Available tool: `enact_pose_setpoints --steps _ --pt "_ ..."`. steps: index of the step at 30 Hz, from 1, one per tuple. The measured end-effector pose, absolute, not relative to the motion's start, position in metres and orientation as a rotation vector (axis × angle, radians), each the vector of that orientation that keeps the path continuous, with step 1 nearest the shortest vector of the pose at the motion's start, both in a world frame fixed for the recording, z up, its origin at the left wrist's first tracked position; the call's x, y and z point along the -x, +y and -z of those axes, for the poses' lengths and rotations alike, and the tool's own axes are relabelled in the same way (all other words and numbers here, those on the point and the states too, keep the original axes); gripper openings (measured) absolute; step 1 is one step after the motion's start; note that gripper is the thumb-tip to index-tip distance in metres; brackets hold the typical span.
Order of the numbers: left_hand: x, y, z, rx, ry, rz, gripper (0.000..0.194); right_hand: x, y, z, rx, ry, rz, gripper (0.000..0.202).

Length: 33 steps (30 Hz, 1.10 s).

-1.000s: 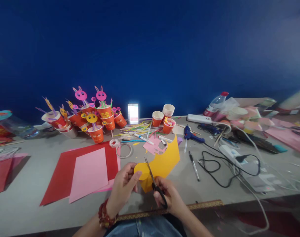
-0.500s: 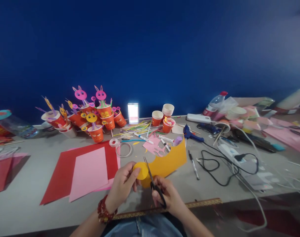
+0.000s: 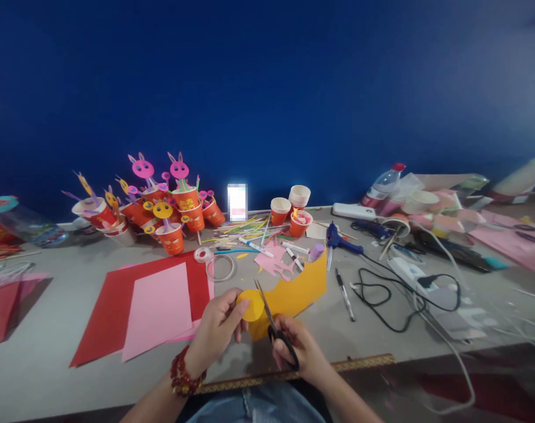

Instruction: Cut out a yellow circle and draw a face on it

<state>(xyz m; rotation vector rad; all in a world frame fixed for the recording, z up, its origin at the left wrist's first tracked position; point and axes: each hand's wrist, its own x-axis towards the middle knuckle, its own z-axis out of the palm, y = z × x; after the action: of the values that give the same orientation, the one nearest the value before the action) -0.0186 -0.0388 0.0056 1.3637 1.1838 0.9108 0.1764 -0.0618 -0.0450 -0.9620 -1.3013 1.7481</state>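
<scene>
My left hand, with a beaded bracelet on its wrist, pinches a yellow paper circle between thumb and fingers. Black-handled scissors are gripped in my right hand, their blades pointing up and away from me beside the circle's right edge. A larger orange-yellow sheet of paper with a curved cut edge extends to the right behind the blades. Whether the circle is still joined to that sheet I cannot tell.
Red paper and pink paper lie on the left. Decorated paper cups stand behind them. A tape roll, markers and pink scraps lie ahead. At right are a glue gun, a pen and cables.
The large yellow sheet has shifted slightly left and down. Both hands keep nearly the same places, and the scissors have turned very little.
</scene>
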Motion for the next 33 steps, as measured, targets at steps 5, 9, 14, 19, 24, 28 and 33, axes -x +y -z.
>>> enact_pose_setpoints --steps 5,9,14,19,24,28,33 --pt "0.0199 -0.0365 -0.0038 -1.326 1.213 -0.936 0.041 -0.1771 -0.0621 0.0449 0.951 -1.308 -1.751 0.06" --pt "0.0227 -0.0355 -0.0032 -1.319 1.228 -0.943 0.043 -0.1783 -0.0615 0.0456 0.958 -1.322 -1.749 0.06" --pt "0.0251 -0.0354 -0.0031 -1.336 1.216 -0.918 0.042 -0.1797 -0.0611 0.0463 0.967 -1.354 -1.726 0.059" --pt "0.0256 -0.035 -0.0027 -1.379 1.166 -0.85 0.037 -0.1796 -0.0613 0.0454 0.975 -1.374 -1.699 0.06" --pt "0.0262 -0.0344 -0.0013 -1.392 1.146 -0.841 0.035 -0.1791 -0.0617 0.0461 0.978 -1.381 -1.701 0.06" --pt "0.0268 -0.0338 -0.0013 -1.399 1.141 -0.826 0.034 -0.1798 -0.0614 0.047 0.97 -1.394 -1.684 0.059" --pt "0.0275 -0.033 -0.002 -1.405 1.139 -0.821 0.035 -0.181 -0.0616 0.0472 0.971 -1.417 -1.658 0.059"
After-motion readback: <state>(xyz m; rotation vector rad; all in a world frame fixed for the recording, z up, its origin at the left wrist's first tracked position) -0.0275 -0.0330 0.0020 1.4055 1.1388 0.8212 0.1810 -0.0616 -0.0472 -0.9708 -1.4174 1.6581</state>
